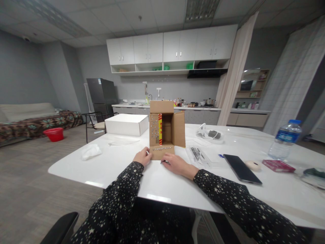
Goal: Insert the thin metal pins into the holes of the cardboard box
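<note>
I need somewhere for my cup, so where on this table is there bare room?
Bare: the table strip between the sleeves, the left corner before the crumpled wrap, and the far stretch behind the phone. Crowded: around the cardboard box, where the left hand and right hand rest, and the right end by the bottle and red pack.

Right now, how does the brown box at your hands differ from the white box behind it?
The brown cardboard box stands open, flaps spread toward the person; the white box is shut. The brown one is taller and narrower; the white one is low and wide. Both boxes rest on the table.
</note>
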### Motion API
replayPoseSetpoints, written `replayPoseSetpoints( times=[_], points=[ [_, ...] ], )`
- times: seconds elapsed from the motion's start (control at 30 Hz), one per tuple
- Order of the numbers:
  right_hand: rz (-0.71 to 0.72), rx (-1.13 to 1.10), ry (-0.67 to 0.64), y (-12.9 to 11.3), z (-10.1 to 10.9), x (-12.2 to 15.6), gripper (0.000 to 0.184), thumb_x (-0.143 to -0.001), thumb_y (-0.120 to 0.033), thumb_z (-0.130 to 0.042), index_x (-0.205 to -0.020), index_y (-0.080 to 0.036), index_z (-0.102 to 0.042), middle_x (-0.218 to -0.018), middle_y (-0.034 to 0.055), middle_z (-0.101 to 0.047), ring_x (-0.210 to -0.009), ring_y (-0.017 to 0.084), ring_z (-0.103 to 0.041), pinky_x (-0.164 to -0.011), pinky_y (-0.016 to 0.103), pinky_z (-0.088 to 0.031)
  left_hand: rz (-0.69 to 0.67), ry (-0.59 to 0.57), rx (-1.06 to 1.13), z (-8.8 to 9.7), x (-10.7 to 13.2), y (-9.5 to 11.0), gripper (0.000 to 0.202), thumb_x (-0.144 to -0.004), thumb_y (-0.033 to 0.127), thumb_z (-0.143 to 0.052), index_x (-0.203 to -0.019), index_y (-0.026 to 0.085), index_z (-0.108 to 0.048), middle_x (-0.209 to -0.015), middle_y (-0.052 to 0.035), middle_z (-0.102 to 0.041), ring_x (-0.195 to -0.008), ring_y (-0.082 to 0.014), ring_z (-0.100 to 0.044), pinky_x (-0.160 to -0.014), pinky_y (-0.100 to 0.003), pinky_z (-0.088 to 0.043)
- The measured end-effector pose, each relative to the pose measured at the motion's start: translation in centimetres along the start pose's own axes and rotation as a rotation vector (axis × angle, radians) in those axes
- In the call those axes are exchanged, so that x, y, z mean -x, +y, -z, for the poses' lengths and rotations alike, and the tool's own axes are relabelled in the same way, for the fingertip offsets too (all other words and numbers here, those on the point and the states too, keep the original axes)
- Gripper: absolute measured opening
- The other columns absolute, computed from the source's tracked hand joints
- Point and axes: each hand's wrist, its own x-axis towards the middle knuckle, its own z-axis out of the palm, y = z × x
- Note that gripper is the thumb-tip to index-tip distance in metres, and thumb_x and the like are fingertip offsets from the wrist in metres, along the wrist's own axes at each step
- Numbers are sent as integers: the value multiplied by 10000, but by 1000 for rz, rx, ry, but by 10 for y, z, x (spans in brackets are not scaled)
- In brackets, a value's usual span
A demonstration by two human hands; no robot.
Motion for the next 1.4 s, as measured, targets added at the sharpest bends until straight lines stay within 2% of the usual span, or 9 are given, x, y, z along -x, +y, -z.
replayPoseSetpoints(
  times=[1.0, 1.17, 1.27, 1.4],
  points=[
    [-19, 22, 50, 0, -1, 2, 156, -901, -218, -509, -1000, -196, -627, -998, 56, -624, -862, 167, -600, -753, 270, -453, -6, 12, -5, -2, 0, -1, 124, -794, 332, -470, -839, 227, -516, -616, 25, -598, -626, -168, -563, -620, -262, -386],
    [-119, 39, 143, 3, -2, -1, 166, -906, -211, -482, -990, -183, -622, -1010, 68, -624, -877, 165, -592, -779, 271, -447, 1, -1, 14, -1, 1, 0, 113, -793, 327, -468, -829, 227, -507, -603, 27, -590, -623, -168, -562, -618, -263, -381],
    [-217, 16, 191, 9, -1, -3, 197, -891, -187, -483, -1054, -174, -593, -1039, 77, -627, -900, 164, -590, -801, 267, -436, 4, 0, 14, 0, 1, 1, 110, -788, 324, -469, -821, 227, -510, -599, 27, -585, -623, -168, -556, -618, -264, -376],
    [-352, -2, 239, 19, -1, -5, 232, -912, -208, -453, -1122, -162, -540, -986, 83, -649, -838, 165, -600, -749, 262, -422, -1, 1, 10, 1, 2, 1, 124, -785, 324, -470, -829, 222, -524, -616, 19, -597, -635, -171, -560, -629, -266, -383]
  ],
)
